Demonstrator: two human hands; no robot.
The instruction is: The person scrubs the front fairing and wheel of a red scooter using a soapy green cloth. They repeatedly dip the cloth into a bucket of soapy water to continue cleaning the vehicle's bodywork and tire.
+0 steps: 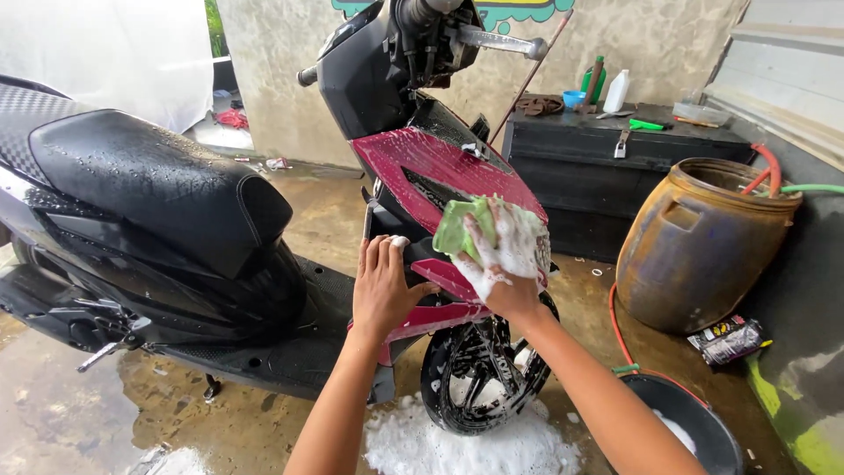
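The right hand (503,255), covered in foam, has its grip closed on a green sponge (459,227) pressed to the scooter's red front panel (422,163). The left hand (383,286) rests flat and open on the lower panel, steadying. Scrubbing seems underway; soapy patches likely need wiping next.

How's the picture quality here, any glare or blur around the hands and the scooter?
Head view: soft, even daylight, no hard shadows; right hand with green sponge and left hand are sharp; wet sheen on the black seat; white glare top left; wide-angle bending at the edges.
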